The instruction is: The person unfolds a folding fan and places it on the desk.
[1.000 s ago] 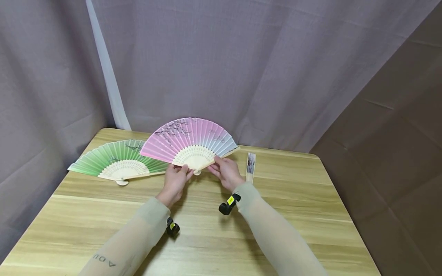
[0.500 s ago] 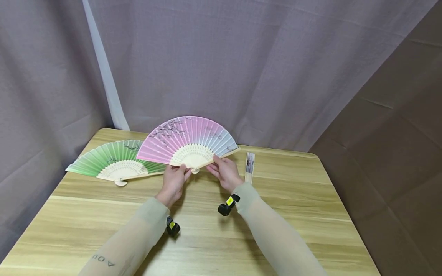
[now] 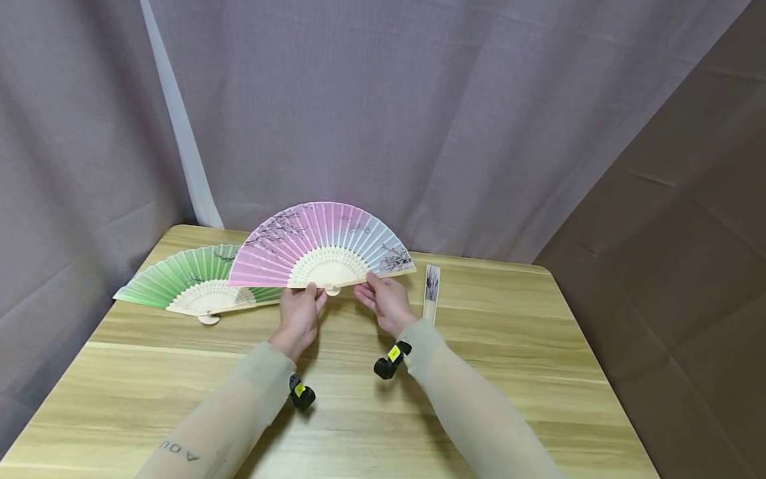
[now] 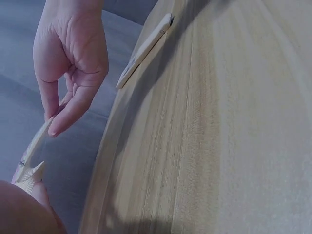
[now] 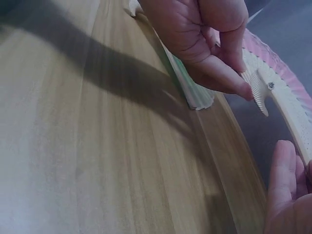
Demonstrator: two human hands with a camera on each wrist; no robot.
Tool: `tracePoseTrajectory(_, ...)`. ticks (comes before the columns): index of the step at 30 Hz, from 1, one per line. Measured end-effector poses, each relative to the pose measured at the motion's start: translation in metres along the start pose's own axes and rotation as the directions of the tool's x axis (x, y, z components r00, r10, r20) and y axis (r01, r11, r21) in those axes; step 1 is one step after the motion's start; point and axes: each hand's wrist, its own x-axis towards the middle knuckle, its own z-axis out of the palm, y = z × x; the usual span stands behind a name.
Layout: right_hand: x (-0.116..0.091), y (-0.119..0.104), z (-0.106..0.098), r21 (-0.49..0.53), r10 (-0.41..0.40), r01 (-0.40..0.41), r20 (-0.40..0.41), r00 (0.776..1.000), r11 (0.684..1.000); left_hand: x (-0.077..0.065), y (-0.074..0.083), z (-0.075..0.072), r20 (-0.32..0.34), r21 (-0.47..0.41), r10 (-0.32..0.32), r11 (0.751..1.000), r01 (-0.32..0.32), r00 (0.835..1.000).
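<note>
A spread folding fan (image 3: 323,226), pink shading to pale blue with dark blossom branches and cream ribs, is held up above the far part of the table. My left hand (image 3: 298,316) pinches its lower left edge near the pivot. With thumb and fingers, my right hand (image 3: 385,303) pinches the guard stick on the fan's lower right. Both hands show in the right wrist view, where the left fingertips (image 5: 246,90) lie by the fan's curved tail. Behind the pink fan's left end, a green spread fan (image 3: 179,276) lies on the table, partly covered from view.
A folded fan (image 3: 431,293) with a dark print lies on the wooden table (image 3: 509,372), just right of my right hand. Grey curtains (image 3: 359,100) hang close behind the table's back edge. A brown cloth wall (image 3: 676,266) stands at the right.
The pink fan has shifted slightly left and turned a little clockwise, and more of its pale blue end is spread out. Both hands keep hold of it.
</note>
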Motion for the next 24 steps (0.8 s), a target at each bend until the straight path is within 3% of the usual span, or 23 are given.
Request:
tracePoseTrajectory(8, -0.0031, 0.0018, 0.0034, 0.019, 0.004, -0.004, 0.015, 1.000, 1.000, 0.0016, -0.0015, -0.0004, -0.061, -0.020, 0.029, 0.999, -0.031, 0.998)
tracePoseTrajectory(24, -0.0009, 0.0035, -0.0056, 0.137, -0.014, 0.016, -0.020, 1.000, 0.991, -0.0005, 0.0035, -0.0082, 0.020, 0.008, 0.028, 1.000, -0.028, 0.999)
